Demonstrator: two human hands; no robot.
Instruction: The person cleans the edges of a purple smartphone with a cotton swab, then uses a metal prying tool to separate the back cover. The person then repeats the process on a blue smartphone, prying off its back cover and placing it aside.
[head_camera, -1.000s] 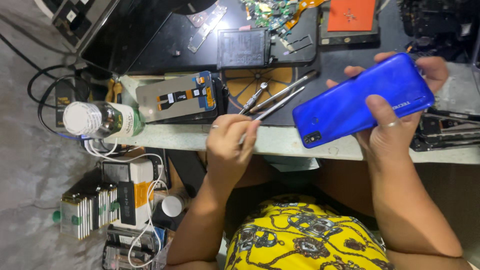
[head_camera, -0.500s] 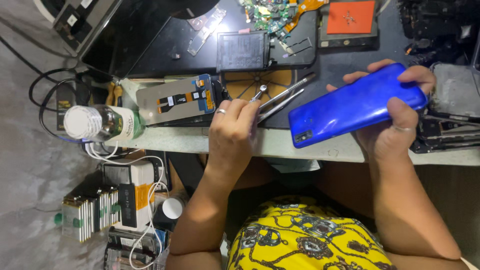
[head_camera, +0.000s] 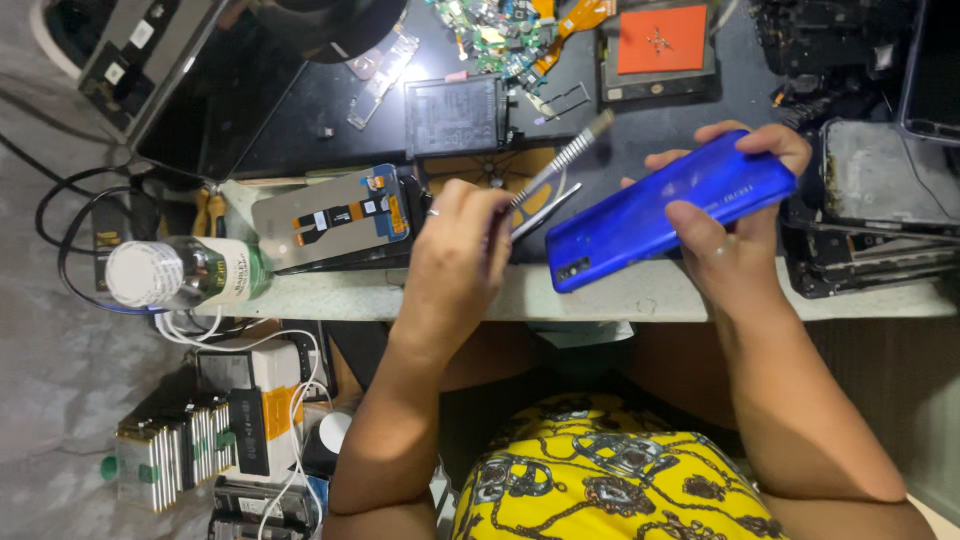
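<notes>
Left grip now lifting metal tweezers, right grip still clasping blue phone, tilted flatter.

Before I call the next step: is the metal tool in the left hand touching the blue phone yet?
Apart. The head view shows dark bench between the metal tool, held in the left hand, and the blue phone gripped by the right hand.

Glossy blue plastic phone; shiny metal tweezers.
</notes>
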